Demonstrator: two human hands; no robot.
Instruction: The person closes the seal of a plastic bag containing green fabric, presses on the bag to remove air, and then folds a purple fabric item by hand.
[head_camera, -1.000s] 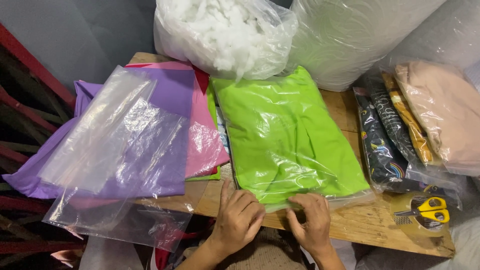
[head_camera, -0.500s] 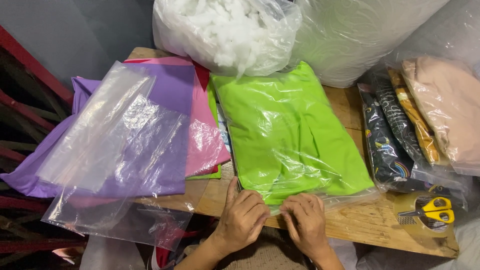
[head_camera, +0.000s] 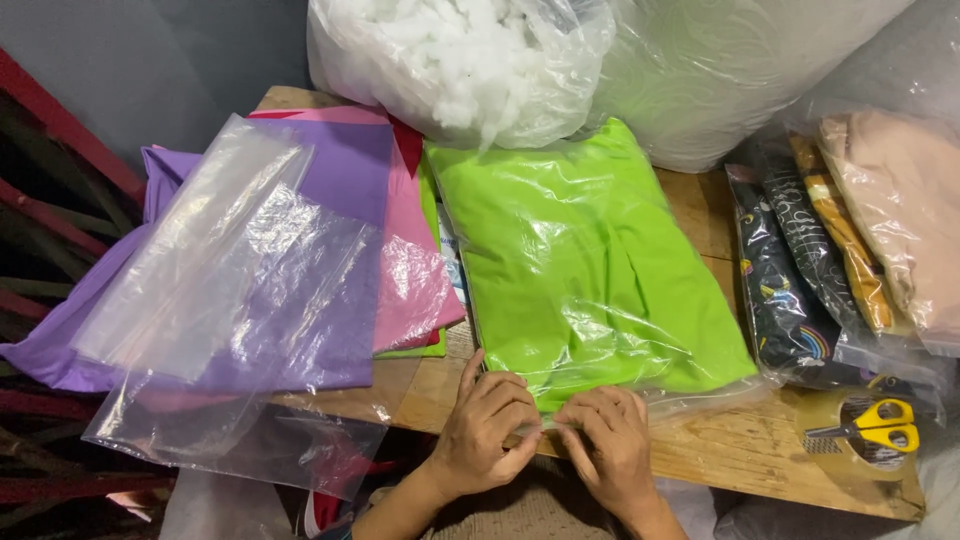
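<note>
The wooden table (head_camera: 730, 460) is being crowded by a big bag of white stuffing (head_camera: 455, 60) at the back and empty clear bags (head_camera: 230, 300) draped over purple and pink fabric at the left. The bagged green fabric (head_camera: 580, 260) is lying at the centre, and its near open edge is being pinched shut between the curled fingers of the left hand (head_camera: 485, 430) and the right hand (head_camera: 610, 445). If air is being trapped, the seal could be popped open; a slipping grip could leave it crooked.
</note>
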